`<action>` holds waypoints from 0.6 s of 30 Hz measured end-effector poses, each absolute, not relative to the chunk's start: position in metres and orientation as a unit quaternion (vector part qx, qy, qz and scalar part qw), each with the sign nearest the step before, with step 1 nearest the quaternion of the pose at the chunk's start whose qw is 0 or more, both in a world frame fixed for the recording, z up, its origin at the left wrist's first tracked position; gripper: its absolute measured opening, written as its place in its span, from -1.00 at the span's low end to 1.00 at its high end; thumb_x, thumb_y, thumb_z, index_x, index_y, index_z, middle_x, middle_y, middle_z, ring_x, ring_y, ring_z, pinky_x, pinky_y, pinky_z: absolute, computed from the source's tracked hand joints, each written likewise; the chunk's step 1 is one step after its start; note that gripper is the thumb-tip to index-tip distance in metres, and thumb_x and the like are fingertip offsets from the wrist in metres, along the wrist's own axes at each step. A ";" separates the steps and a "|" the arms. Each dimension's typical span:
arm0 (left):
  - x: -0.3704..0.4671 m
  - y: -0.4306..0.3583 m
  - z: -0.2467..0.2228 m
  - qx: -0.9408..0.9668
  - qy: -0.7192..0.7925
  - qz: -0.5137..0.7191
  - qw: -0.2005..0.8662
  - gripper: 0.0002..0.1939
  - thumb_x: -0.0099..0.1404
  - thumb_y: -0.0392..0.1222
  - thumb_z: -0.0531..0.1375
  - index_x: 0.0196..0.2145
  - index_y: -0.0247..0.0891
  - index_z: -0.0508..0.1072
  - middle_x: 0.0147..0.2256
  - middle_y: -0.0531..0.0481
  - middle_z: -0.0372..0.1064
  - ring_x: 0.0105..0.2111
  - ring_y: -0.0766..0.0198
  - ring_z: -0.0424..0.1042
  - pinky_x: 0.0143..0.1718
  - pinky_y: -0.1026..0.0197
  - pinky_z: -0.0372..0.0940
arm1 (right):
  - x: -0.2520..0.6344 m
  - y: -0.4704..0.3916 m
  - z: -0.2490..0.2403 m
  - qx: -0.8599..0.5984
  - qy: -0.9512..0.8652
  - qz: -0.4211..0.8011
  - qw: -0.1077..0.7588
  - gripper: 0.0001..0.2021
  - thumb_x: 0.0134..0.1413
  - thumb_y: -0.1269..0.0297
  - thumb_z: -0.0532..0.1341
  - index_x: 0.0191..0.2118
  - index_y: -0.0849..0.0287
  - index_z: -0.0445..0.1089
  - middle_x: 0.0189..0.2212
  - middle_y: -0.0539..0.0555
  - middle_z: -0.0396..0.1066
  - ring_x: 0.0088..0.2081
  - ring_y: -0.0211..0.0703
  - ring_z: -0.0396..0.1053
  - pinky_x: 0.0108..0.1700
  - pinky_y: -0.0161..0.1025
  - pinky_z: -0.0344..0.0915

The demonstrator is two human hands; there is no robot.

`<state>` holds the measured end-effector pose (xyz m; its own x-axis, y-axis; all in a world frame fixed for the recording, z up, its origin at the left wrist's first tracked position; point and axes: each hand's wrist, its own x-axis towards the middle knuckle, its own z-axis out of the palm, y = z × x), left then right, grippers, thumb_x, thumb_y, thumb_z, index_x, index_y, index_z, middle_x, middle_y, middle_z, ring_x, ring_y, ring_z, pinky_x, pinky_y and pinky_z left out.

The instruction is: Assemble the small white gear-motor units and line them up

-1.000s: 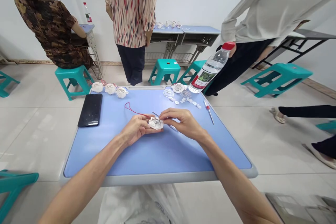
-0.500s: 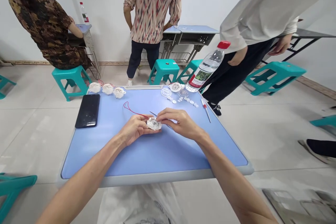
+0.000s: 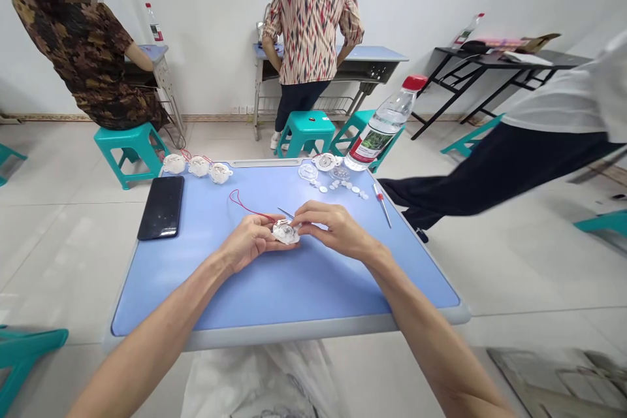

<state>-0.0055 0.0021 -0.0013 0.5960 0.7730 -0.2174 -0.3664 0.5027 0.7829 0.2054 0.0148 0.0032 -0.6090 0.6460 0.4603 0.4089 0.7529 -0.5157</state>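
Observation:
A small white round device (image 3: 285,231) with a red wire loop (image 3: 237,197) is held over the middle of the blue table (image 3: 235,307). My left hand (image 3: 249,241) grips its left side and underside. The fingers of my right hand (image 3: 326,225) are pinched together at the device's upper right. A thin metal rod (image 3: 285,212) shows beside the right fingers; its other end is hidden, and I cannot tell whether they hold it. More white round devices (image 3: 198,166) lie at the far left, another (image 3: 326,161) at the far right by small white discs (image 3: 355,189).
A black phone (image 3: 161,207) lies on the left. At the right stand a water bottle (image 3: 385,124) and, nearer, a red-and-white screwdriver (image 3: 383,204). Three people (image 3: 313,26) are beyond the table, among green stools (image 3: 304,127) and a black table (image 3: 490,62).
The person in patterned clothing has moved right. The person in the pale top has moved right and leans away. My hands and the device have hardly moved.

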 end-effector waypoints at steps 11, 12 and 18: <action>-0.006 0.002 -0.001 0.357 0.288 0.346 0.818 -0.55 -0.08 -0.54 0.14 -0.17 -0.47 0.50 -0.22 -0.22 0.51 -0.19 0.07 0.50 0.08 -0.11 0.25 | 0.204 0.013 0.002 -0.296 -0.879 0.190 0.322 -0.81 0.25 0.34 0.09 -0.17 0.12 0.46 -0.23 0.13 0.44 -0.22 -0.18 0.41 -0.20 -0.23 0.36; -0.006 0.002 -0.001 0.358 0.289 0.345 0.818 -0.55 -0.07 -0.54 0.14 -0.16 -0.47 0.49 -0.22 -0.22 0.51 -0.19 0.07 0.50 0.08 -0.10 0.25 | 0.205 0.013 0.002 -0.297 -0.880 0.185 0.322 -0.81 0.25 0.33 0.10 -0.18 0.12 0.46 -0.24 0.13 0.43 -0.23 -0.18 0.41 -0.21 -0.23 0.36; -0.005 0.002 0.001 0.356 0.288 0.346 0.819 -0.55 -0.08 -0.53 0.15 -0.17 -0.47 0.49 -0.21 -0.24 0.50 -0.18 0.06 0.50 0.07 -0.10 0.25 | 0.205 0.014 0.002 -0.302 -0.884 0.160 0.319 -0.82 0.24 0.28 0.11 -0.18 0.12 0.47 -0.29 0.12 0.42 -0.27 -0.17 0.39 -0.25 -0.24 0.36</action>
<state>-0.0055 0.0016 0.0008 0.5944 0.7719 -0.2254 -0.3608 0.5065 0.7831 0.2051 0.0142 0.0022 -0.6133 0.6364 0.4678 0.4322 0.7661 -0.4756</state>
